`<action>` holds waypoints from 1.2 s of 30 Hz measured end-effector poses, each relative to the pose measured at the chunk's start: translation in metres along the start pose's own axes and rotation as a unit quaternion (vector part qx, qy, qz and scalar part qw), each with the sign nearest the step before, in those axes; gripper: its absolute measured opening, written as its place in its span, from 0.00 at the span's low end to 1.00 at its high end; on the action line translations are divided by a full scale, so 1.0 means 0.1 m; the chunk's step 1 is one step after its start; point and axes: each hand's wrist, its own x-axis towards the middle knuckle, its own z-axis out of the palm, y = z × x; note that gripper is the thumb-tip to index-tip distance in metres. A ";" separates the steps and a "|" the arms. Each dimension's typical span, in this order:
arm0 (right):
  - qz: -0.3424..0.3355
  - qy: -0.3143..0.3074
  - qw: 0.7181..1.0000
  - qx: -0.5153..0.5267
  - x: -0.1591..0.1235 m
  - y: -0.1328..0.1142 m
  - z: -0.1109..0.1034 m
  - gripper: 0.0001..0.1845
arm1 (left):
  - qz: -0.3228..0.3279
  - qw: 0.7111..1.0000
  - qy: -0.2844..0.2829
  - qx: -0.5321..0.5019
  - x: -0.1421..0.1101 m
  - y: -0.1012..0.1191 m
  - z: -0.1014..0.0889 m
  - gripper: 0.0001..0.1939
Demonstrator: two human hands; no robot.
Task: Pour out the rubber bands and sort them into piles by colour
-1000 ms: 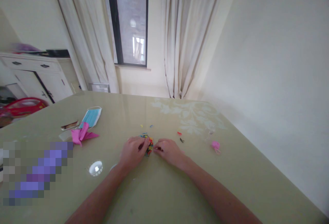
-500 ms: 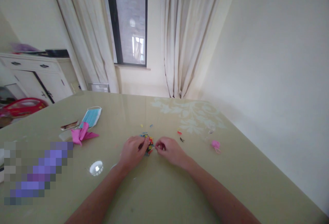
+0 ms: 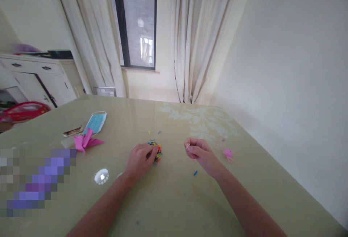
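A small heap of coloured pieces (image 3: 158, 150), red, yellow, blue and dark, lies on the table; they are too small to name. My left hand (image 3: 140, 159) rests against the heap's left side, fingers curled, thumb and forefinger touching the pieces. What those fingertips hold, if anything, is hidden. To the right of the heap, my right hand (image 3: 199, 153) is raised a little with its fingers curled and pinched together. I cannot make out anything in that pinch. Below this hand lies one small blue piece (image 3: 195, 173). A yellow bit (image 3: 149, 132) and a blue bit (image 3: 159, 132) lie beyond the heap.
On the left of the glossy table (image 3: 168, 200) are a blue face mask (image 3: 95, 123), a folded pink thing (image 3: 86, 141), a narrow brown-and-white item (image 3: 72, 131) and a blurred purple object (image 3: 40, 182). A pink item with a loop (image 3: 228, 153) lies at the right.
My right hand has moved right, away from the heap. A blue piece now shows on the table below it. The red and black pieces there are now hidden. My left hand has stayed.
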 end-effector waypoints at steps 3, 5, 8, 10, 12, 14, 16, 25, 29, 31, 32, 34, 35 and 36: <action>-0.007 0.000 0.999 0.032 -0.04 0.02 -0.05 0.13 | 0.004 1.000 0.004 0.000 0.00 0.00 0.00 0.27; -0.012 0.012 1.000 0.024 -0.07 0.03 -0.08 0.15 | 0.005 1.000 0.005 0.000 -0.01 -0.01 0.01 0.27; -0.021 0.041 0.999 -0.017 -0.12 0.07 -0.15 0.18 | 0.002 1.000 -0.002 0.002 -0.01 -0.01 0.02 0.27; -0.021 0.053 0.996 -0.070 -0.16 0.08 -0.20 0.20 | 0.002 1.000 -0.006 0.005 -0.01 -0.01 0.03 0.27; -0.005 0.049 0.990 -0.131 -0.19 0.09 -0.26 0.21 | 0.003 1.000 -0.009 0.008 -0.01 -0.01 0.03 0.27; 0.021 0.042 0.980 -0.194 -0.22 0.09 -0.33 0.20 | 0.003 1.000 -0.015 0.007 -0.01 0.00 0.02 0.26; 0.046 0.042 0.962 -0.265 -0.23 0.10 -0.42 0.19 | 0.003 1.000 -0.021 0.002 -0.02 0.01 0.02 0.26; 0.116 0.075 0.845 -0.517 -0.19 0.29 -0.63 0.08 | 0.008 1.000 -0.022 0.013 -0.04 -0.03 0.04 0.26; 0.125 0.060 0.836 -0.530 -0.17 0.39 -0.61 0.10 | 0.007 1.000 -0.022 0.017 -0.04 -0.02 0.03 0.26; 0.129 0.057 0.832 -0.537 -0.17 0.42 -0.60 0.09 | 0.007 1.000 -0.023 0.018 -0.04 -0.01 0.02 0.27; 0.129 0.058 0.829 -0.541 -0.17 0.42 -0.59 0.08 | 0.006 1.000 -0.022 0.020 -0.03 -0.01 0.02 0.27; 0.124 0.061 0.823 -0.551 -0.18 0.42 -0.58 0.07 | 0.005 0.999 -0.022 0.023 -0.03 -0.01 0.01 0.27; 0.121 0.063 0.819 -0.557 -0.18 0.41 -0.57 0.07 | 0.003 1.000 -0.020 0.024 -0.03 -0.01 0.01 0.27; 0.120 0.065 0.815 -0.563 -0.18 0.40 -0.56 0.06 | 0.002 1.000 -0.018 0.024 -0.03 -0.01 0.01 0.27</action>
